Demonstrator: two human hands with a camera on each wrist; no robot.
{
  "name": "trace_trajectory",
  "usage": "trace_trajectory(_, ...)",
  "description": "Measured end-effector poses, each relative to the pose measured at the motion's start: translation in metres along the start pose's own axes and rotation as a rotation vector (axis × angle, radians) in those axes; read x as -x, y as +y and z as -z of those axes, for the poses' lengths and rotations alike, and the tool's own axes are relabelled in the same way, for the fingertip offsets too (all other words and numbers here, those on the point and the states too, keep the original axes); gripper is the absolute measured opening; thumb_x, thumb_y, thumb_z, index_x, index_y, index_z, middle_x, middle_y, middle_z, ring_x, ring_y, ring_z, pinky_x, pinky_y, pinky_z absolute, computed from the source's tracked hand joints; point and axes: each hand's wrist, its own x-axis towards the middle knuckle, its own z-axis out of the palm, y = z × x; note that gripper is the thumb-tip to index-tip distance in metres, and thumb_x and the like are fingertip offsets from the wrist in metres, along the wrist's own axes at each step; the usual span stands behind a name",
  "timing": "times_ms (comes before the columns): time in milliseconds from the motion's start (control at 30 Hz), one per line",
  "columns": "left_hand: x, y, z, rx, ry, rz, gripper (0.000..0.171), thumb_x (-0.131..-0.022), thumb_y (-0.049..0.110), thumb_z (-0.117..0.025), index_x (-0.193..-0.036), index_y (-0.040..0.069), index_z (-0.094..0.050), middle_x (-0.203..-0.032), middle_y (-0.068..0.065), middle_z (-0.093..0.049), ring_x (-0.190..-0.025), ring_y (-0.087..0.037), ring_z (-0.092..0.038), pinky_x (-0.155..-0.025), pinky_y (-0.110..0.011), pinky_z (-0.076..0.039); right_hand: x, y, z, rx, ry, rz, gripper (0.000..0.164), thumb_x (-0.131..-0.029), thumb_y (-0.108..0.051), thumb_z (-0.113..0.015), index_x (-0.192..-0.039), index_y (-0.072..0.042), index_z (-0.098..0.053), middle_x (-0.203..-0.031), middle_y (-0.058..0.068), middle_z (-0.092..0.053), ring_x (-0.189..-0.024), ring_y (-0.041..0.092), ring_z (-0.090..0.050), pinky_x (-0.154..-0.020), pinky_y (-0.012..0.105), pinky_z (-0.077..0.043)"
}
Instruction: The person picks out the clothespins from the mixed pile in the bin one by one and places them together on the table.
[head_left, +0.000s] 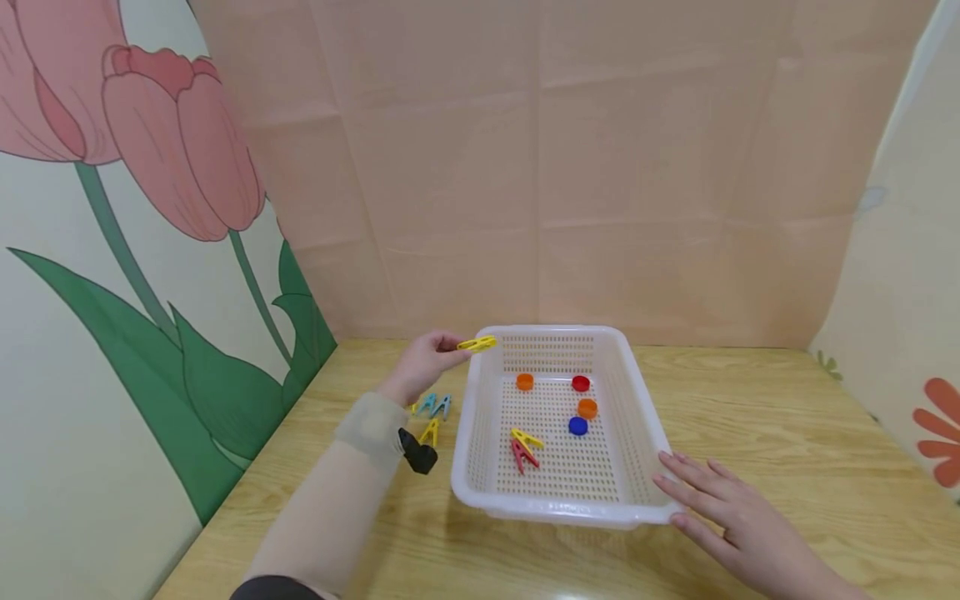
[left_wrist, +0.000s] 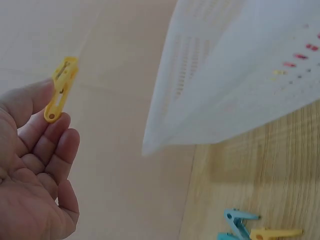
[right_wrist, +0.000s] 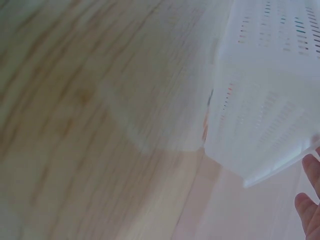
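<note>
My left hand [head_left: 422, 365] pinches a yellow clothespin [head_left: 477, 343] between thumb and fingertips, over the far left rim of a white plastic basket [head_left: 555, 507]. In the left wrist view the same clothespin [left_wrist: 62, 90] sticks up past the thumb. My right hand [head_left: 731, 521] rests its fairly straight fingers on the basket's right rim near the front corner. Inside the basket lie a yellow clothespin [head_left: 528, 439] and a red clothespin [head_left: 523, 456], close together. Two orange caps [head_left: 525, 382], a red cap [head_left: 581, 383] and a blue cap [head_left: 577, 426] are also in it.
Left of the basket, light blue clothespins [head_left: 442, 406] and a yellow clothespin [head_left: 430, 432] lie on the wooden table [head_left: 757, 408], partly behind my left wrist. A pinkish cloth [head_left: 562, 167] hangs behind the table. A wall with painted tulips [head_left: 172, 142] stands at the left.
</note>
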Motion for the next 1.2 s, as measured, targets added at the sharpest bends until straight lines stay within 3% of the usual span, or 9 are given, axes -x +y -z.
trace_trajectory(300,0.012,-0.022,0.021,-0.019,0.071,0.068,0.034,-0.09,0.029,-0.069,-0.117,0.01,-0.06,-0.113,-0.006,-0.061,-0.105,-0.025,-0.056,-0.095,-0.045,-0.043,-0.001,0.0,0.001,0.004,-0.004,-0.005,0.044,-0.094,-0.039,-0.06,-0.13,-0.015,-0.061,-0.14,0.008,-0.052,-0.138,0.003,-0.03,-0.114,0.022,-0.011)
trace_trajectory(533,0.023,-0.043,0.029,-0.046,0.151,0.131,0.04,-0.088,0.037,-0.069,-0.118,0.012,-0.06,-0.114,-0.006,-0.06,-0.103,-0.024,-0.057,-0.089,-0.041,-0.046,-0.002,-0.001,0.001,0.001,-0.003,-0.005,0.044,-0.094,-0.039,-0.06,-0.13,-0.015,-0.062,-0.139,0.008,-0.053,-0.139,0.005,-0.03,-0.114,0.022,-0.01)
trace_trajectory(967,0.039,-0.095,0.019,0.027,0.289,0.272,0.037,-0.089,0.029,-0.07,-0.117,0.008,-0.06,-0.114,-0.01,-0.057,-0.101,-0.026,-0.052,-0.088,-0.041,-0.043,-0.001,0.001,0.001,-0.003,-0.003,-0.004,0.044,-0.095,-0.041,-0.057,-0.13,-0.016,-0.062,-0.139,0.007,-0.053,-0.138,0.007,-0.032,-0.114,0.022,-0.01)
trace_trajectory(1200,0.049,-0.114,0.01,-0.044,0.337,0.292,0.037,-0.089,0.027,-0.07,-0.116,0.003,-0.061,-0.113,-0.012,-0.057,-0.099,-0.026,-0.053,-0.083,-0.04,-0.044,-0.002,0.001,0.002,0.005,0.0,0.0,0.044,-0.096,-0.043,-0.054,-0.13,-0.015,-0.062,-0.139,0.008,-0.053,-0.139,0.007,-0.031,-0.114,0.023,-0.01)
